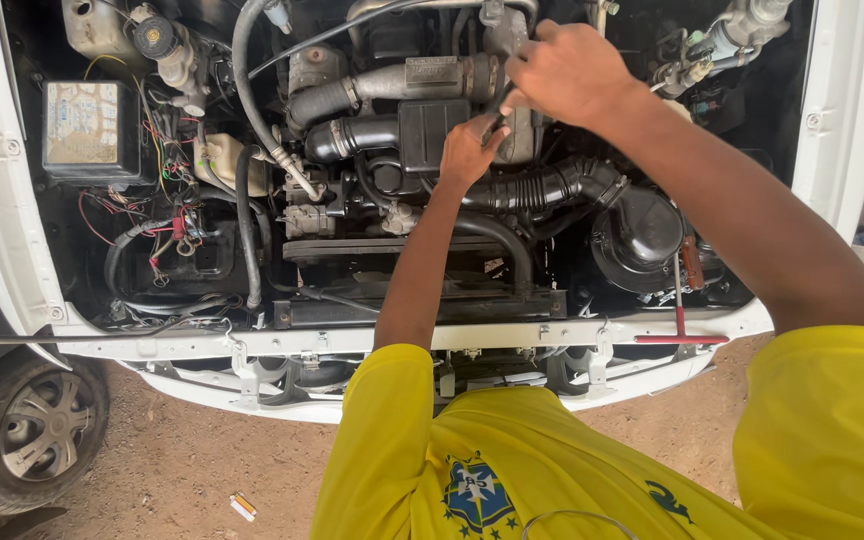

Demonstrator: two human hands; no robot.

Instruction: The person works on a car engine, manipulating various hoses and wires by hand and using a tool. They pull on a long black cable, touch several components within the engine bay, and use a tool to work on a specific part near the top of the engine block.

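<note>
**Spotter:** Leaning over the open engine bay (12,200), you have both hands deep at the middle of the engine, close together. Your right hand (567,70) is curled shut, knuckles up, round the top of a thin dark tool (497,108) (I can't tell whether it is a driver or a wrench). Your left hand (467,150) sits just below it, fingers bent towards the tool's lower end; whether it grips the tip or only steadies it, I cannot tell.

**Operator:** Which way does the tool lie from me?

**Spotter:** It runs slantwise between your two hands, upper end in your right fist, lower end pointing down and to your left, at your left fingertips. Your left hand is nearer the working end; your right holds the handle end, farther from your body.

**Operator:** What is under it?

**Spotter:** The tip meets the grey metal engine part (522,135) just beside the black box (432,130). Right below your left wrist lies the ribbed black hose (542,185), running off to your right into the round black housing (637,235).

**Operator:** Anything else within reach?

**Spotter:** A red T-handled tool (679,325) rests on the white front panel (282,340), well apart from your hands, below your right forearm. Far off to your left are the battery (87,130) and loose coloured wires (157,160).
</note>
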